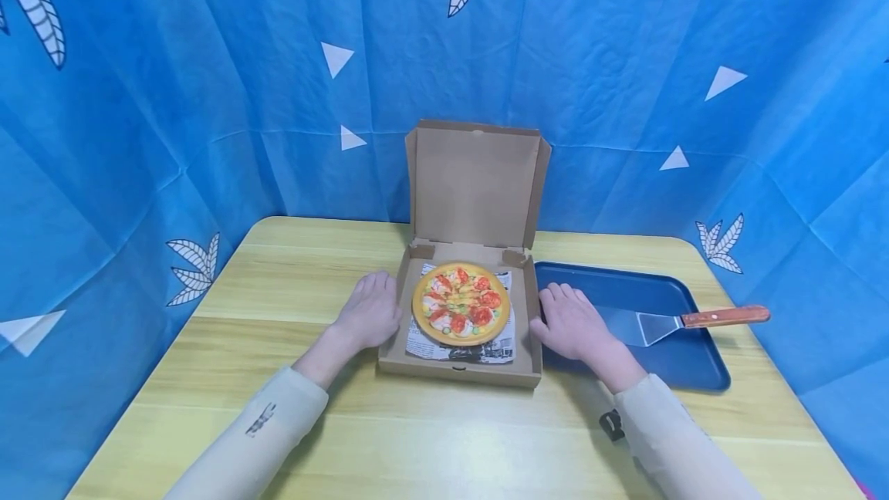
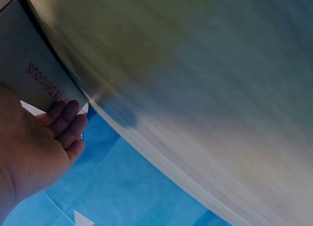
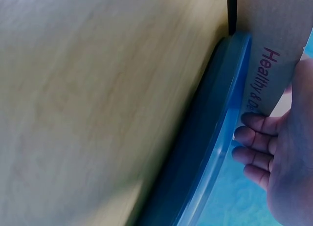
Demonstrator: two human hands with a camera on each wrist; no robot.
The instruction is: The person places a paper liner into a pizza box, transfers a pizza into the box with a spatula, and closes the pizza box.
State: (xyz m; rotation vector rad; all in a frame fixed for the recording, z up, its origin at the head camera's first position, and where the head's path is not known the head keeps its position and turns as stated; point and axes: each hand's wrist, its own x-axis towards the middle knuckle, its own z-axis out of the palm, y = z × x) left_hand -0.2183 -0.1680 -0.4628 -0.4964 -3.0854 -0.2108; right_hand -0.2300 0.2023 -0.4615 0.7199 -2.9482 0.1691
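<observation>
A cardboard pizza box [image 1: 479,187] stands on the table with its lid raised. Inside it, a round topped pizza [image 1: 461,304] lies on newspaper-print paper [image 1: 500,353]. My left hand [image 1: 371,307] holds the box's left side wall, its fingers bent along the outside. On the other side wall my right hand [image 1: 572,319] has its thumb at the upper edge and its bent fingers outside, above the tray's left part. Both wrist views show the fingers beside the printed box walls, with the thumbs mostly hidden.
A dark blue tray [image 1: 667,292] lies right of the box, partly under my right hand. On it rests a metal spatula [image 1: 660,326], whose wooden handle sticks out past the right rim. Blue cloth [image 1: 590,60] hangs behind and beside the wooden table [image 1: 278,276].
</observation>
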